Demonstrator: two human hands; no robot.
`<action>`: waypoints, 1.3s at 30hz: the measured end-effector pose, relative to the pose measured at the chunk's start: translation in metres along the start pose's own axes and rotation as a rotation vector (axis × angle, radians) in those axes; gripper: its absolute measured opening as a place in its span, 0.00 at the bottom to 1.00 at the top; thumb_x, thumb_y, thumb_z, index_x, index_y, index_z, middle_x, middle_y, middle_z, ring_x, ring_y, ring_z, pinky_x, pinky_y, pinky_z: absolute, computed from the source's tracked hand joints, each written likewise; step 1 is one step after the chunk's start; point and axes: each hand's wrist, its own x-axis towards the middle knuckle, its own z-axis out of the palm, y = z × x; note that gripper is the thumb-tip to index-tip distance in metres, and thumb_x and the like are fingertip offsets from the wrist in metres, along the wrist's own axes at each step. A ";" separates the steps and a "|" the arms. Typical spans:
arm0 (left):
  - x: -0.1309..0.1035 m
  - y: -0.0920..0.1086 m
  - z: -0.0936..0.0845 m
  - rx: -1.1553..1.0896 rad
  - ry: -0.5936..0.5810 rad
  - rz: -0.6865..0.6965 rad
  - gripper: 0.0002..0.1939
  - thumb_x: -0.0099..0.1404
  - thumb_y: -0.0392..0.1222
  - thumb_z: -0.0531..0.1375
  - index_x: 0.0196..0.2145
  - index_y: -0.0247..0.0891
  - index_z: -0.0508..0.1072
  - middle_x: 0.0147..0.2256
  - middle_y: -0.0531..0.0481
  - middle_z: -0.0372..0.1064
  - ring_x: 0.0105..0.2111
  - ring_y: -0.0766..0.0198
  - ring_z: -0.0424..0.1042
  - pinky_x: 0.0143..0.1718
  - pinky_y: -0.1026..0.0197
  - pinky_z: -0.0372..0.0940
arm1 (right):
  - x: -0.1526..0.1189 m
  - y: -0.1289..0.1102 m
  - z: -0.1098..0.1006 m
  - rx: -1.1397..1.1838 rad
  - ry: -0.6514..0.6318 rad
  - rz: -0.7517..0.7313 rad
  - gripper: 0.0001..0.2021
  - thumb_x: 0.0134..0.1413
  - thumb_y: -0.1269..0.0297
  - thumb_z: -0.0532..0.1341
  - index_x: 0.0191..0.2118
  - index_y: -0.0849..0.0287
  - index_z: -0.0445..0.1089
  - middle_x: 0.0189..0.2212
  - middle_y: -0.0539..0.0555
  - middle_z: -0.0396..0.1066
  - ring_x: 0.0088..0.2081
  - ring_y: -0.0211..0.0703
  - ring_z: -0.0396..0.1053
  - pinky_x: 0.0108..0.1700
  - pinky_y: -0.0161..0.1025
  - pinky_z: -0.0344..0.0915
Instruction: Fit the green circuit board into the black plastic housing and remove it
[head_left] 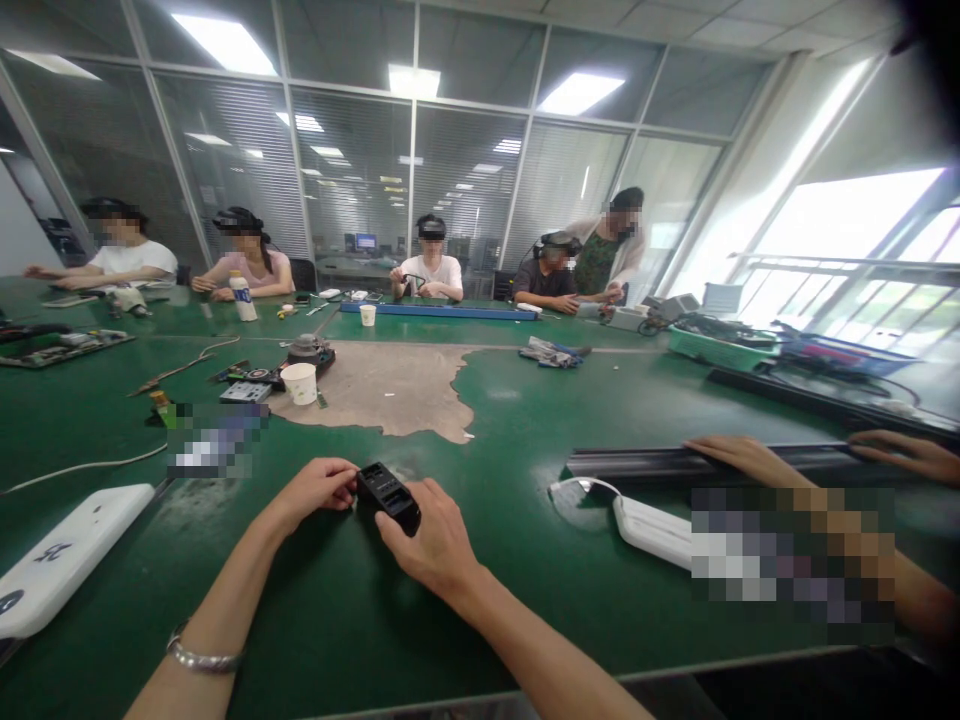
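Note:
A small black oblong device (386,494) with recessed sections and pale markings on its upper face is between my two hands, just above the green table. My right hand (437,538) is wrapped round its near right end, thumb on the near side and fingers along the far side. At its far left corner my left hand (328,488) is closed, with the fingertips pinched against the device's edge. What those fingertips grip beyond the edge is hidden. A silver bracelet (202,655) circles my left wrist.
White power banks (71,560) lie left and right. A paper cup (300,383) stands by loose electronic parts on a brown sheet (375,390). At right, a co-worker's hands (739,455) rest on a long black bar (637,465). Several people sit across the table (517,600).

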 end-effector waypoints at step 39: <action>-0.004 0.001 0.007 0.384 -0.073 0.252 0.13 0.53 0.47 0.62 0.32 0.35 0.74 0.26 0.51 0.69 0.23 0.66 0.66 0.21 0.67 0.58 | 0.019 -0.003 -0.016 -0.033 0.008 0.070 0.10 0.52 0.57 0.59 0.31 0.58 0.72 0.30 0.53 0.71 0.33 0.43 0.67 0.36 0.36 0.59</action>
